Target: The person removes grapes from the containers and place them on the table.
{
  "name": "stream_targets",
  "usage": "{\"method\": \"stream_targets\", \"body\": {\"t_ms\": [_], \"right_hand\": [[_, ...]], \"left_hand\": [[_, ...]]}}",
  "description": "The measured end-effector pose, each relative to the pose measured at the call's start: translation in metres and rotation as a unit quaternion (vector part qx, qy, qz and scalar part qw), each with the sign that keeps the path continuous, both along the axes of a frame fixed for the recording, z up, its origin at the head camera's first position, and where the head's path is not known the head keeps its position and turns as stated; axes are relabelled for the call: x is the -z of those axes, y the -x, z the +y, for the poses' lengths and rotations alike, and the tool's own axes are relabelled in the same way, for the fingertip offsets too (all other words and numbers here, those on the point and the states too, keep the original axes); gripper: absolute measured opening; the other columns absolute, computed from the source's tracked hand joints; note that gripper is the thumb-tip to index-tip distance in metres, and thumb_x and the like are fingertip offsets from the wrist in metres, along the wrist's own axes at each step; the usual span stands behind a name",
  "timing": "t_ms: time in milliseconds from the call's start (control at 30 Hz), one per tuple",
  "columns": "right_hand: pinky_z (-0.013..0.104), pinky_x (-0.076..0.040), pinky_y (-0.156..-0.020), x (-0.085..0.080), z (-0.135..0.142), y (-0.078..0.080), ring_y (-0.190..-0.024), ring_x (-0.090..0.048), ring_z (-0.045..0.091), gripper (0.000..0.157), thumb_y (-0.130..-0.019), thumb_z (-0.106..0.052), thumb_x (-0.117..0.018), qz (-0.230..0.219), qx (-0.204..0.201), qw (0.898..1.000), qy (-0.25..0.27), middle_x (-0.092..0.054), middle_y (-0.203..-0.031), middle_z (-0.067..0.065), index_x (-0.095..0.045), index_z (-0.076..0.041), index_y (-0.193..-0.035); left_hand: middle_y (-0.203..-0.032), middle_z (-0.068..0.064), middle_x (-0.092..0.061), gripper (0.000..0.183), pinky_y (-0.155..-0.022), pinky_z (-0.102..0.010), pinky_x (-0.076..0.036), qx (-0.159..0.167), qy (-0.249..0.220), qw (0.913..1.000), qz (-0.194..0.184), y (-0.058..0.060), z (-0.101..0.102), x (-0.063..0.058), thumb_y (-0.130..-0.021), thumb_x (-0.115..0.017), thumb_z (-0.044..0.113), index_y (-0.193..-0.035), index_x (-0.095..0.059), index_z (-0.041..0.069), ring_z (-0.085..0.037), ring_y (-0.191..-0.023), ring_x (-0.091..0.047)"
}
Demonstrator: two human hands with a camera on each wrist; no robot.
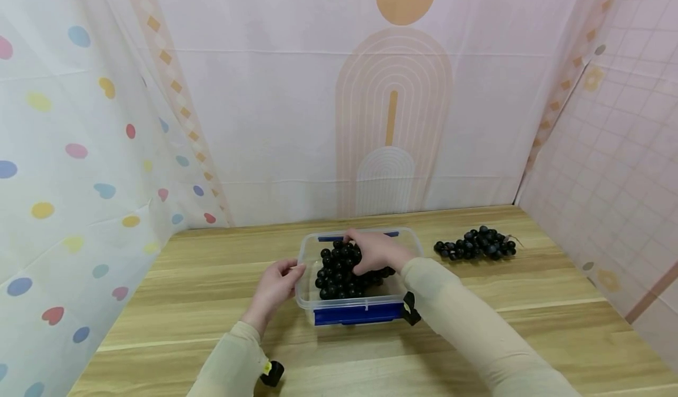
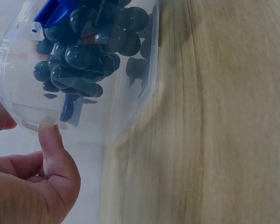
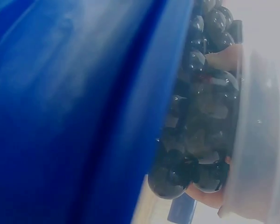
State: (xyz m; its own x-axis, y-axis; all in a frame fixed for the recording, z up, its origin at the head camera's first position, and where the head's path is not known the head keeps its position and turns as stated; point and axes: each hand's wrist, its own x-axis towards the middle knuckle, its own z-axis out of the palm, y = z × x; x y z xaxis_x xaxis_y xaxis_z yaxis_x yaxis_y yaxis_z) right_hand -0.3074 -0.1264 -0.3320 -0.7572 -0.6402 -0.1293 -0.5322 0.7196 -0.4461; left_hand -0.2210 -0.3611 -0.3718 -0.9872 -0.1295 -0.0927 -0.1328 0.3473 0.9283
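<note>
A clear plastic food container (image 1: 306,297) with blue latches stands on the table, a bunch of dark grapes (image 1: 333,279) inside it. My right hand (image 1: 382,251) reaches in over the rim and grips the bunch from above, thumb on the near side and fingers on the far side. Through the container wall, the right wrist view shows fingertips (image 3: 224,58) against the grapes. At the left end, my left hand (image 1: 275,285) pinches the container's rim between thumb and fingers, seen closely in the left wrist view.
A second bunch of dark grapes (image 1: 477,245) lies on the wooden table (image 1: 212,303), to the right of the container. Behind the table hangs a patterned cloth (image 1: 275,120), with more cloth along both sides. A blue latch (image 3: 84,112) fills much of the right wrist view.
</note>
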Motion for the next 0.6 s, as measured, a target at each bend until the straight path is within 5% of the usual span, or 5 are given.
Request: {"method": "stream_targets", "body": {"t_ms": [200, 600], "right_hand": [[0.036, -0.043, -0.077, 0.001, 0.0053, 0.0006, -0.086, -0.053, 0.018, 0.063, -0.085, -0.015, -0.077, -0.017, -0.02, 1.0, 0.002, -0.055, -0.136, 0.01, -0.045, -0.017, -0.139], [0.036, -0.045, -0.078, 0.0029, 0.0032, -0.0027, -0.101, -0.054, 0.02, 0.066, -0.085, -0.017, -0.076, -0.028, -0.028, 0.999, -0.031, -0.05, -0.138, 0.011, -0.042, -0.021, -0.142]], "left_hand": [[-0.108, -0.019, -0.061, 0.048, -0.066, -0.026, -0.05, 0.003, 0.004, 1.0, 0.003, -0.0013, 0.0, -0.0013, -0.1, -0.059, 0.02, -0.135, -0.051, -0.012, -0.024, -0.085, -0.061], [-0.107, -0.019, -0.062, 0.044, -0.066, -0.027, -0.049, 0.002, 0.02, 0.9998, 0.008, -0.0014, 0.002, -0.0024, -0.099, -0.06, 0.02, -0.132, -0.056, -0.01, -0.024, -0.084, -0.061]]}}
